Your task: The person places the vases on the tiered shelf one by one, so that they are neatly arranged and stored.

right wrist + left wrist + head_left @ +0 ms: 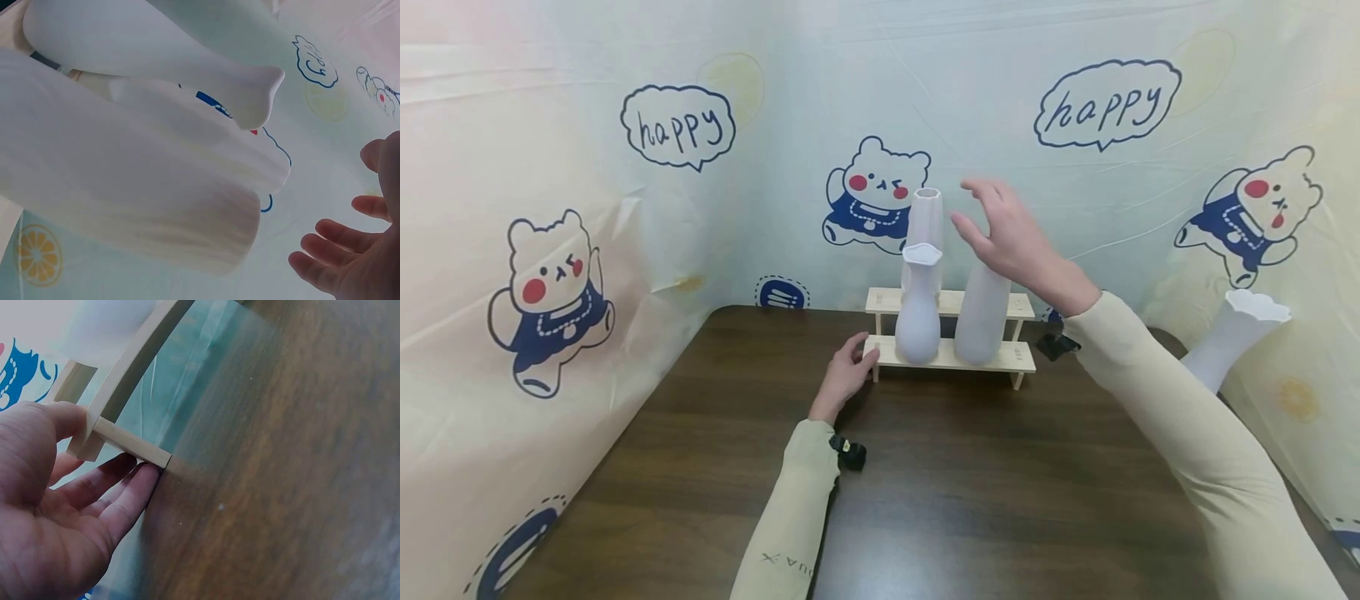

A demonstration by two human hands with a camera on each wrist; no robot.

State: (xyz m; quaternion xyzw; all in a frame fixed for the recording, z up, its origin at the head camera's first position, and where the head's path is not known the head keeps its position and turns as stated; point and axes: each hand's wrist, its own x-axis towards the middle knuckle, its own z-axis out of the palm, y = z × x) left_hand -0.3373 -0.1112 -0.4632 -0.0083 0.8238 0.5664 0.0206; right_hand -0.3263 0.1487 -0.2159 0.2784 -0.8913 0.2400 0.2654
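Note:
A two-tier light wooden rack [883, 350] stands toward the back of the table. My left hand [842, 372] holds its lower left end; in the left wrist view the thumb lies over the shelf end and the fingers reach round the leg [134, 442]. On the lower tier stand a round-bellied white vase [917, 325] with a flared rim and a taller white vase [981, 321]. Behind the bulbous one rises a ribbed white vase [927, 217]. My right hand [1003, 233] hovers by the taller vase's top, fingers spread, holding nothing; its wrist view shows a gap from the rims.
Another white vase [1236, 333] with a scalloped rim is at the far right, partly hidden by my right sleeve [1180, 400]. A patterned cloth [775, 200] with bears hangs around the dark wooden table [940, 483].

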